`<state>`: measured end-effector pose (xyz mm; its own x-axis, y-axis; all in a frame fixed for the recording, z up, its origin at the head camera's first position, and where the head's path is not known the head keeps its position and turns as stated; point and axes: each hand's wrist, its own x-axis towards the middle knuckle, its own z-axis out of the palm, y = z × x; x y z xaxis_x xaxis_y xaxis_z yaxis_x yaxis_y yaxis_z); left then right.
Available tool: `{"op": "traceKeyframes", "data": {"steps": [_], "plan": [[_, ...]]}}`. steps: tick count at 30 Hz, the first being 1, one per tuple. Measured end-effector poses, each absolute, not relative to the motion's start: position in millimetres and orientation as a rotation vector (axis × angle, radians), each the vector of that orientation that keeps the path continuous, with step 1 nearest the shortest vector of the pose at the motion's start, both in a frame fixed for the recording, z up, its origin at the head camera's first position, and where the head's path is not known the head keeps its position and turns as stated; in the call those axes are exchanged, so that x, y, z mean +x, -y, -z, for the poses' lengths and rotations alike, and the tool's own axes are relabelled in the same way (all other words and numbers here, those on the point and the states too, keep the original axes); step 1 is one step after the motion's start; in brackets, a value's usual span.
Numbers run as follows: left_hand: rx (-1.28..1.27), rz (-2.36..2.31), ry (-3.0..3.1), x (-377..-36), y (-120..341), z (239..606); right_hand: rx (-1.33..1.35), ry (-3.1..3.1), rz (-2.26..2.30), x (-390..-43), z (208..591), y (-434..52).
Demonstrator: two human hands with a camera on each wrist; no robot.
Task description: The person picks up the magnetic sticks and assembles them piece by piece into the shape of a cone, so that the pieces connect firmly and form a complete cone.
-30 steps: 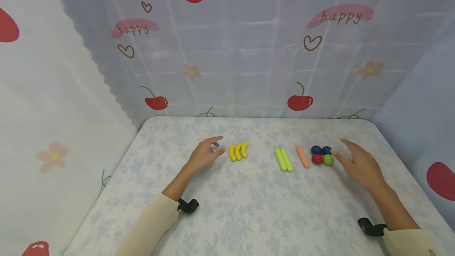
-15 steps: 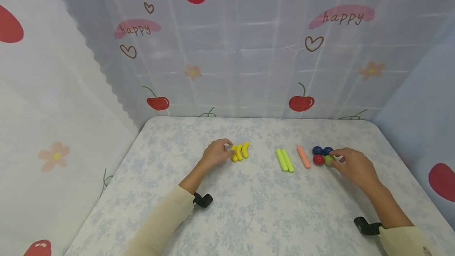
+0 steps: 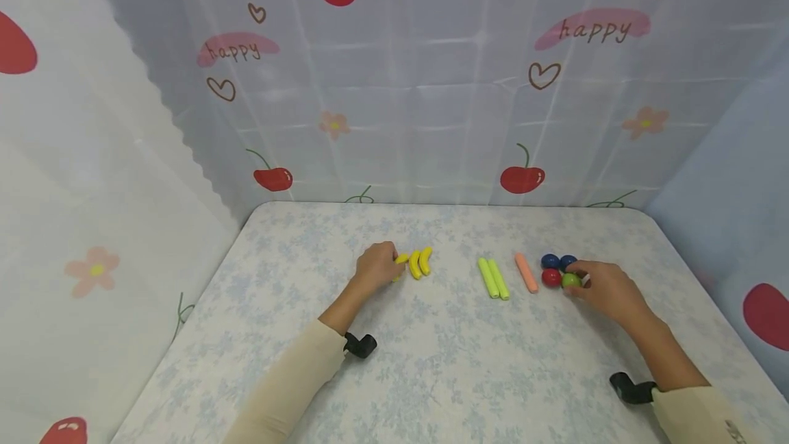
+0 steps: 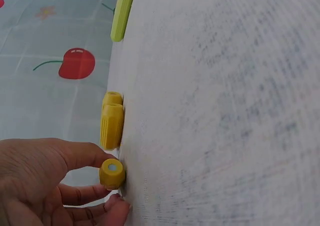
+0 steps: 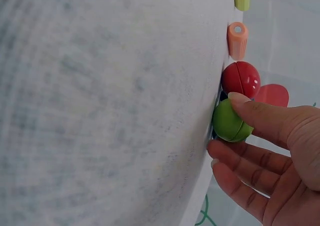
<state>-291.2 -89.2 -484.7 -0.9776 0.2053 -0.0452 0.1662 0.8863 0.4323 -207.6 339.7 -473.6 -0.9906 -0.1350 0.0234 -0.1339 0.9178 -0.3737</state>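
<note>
Three small yellow toy bananas lie left of the table's middle. My left hand (image 3: 376,267) pinches the leftmost banana (image 4: 112,173) between thumb and fingers, at table height. Just beyond it, the other two bananas (image 3: 420,263) stand side by side. On the right, my right hand (image 3: 611,288) holds a green ball (image 5: 231,121), thumb on one side and fingers on the other. A red ball (image 5: 241,80) with a seam touches or nearly touches the green one. Two dark blue balls (image 3: 550,262) sit behind them, one partly covered by my fingers.
Two lime-green sticks (image 3: 494,278) and one orange stick (image 3: 526,273) lie between the bananas and the balls. The pale floral tabletop (image 3: 425,362) ends at a curtain (image 3: 425,108) printed with cherries. Further curtains hang left and right.
Both hands have reached inward. My left hand has moved right and taken hold of the leftmost banana, which has turned. My right hand has come down and closed round the green ball.
</note>
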Motion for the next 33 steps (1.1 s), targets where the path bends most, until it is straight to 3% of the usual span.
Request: {"op": "traceKeyframes", "data": {"steps": [19,33], "plan": [[0.485,-1.201,-2.744,-262,129,483,-0.247,-3.112,0.687,-178,452,-308],[0.481,-1.409,-2.485,-225,129,489,-0.485,-3.028,1.042,-174,460,-265]]}}
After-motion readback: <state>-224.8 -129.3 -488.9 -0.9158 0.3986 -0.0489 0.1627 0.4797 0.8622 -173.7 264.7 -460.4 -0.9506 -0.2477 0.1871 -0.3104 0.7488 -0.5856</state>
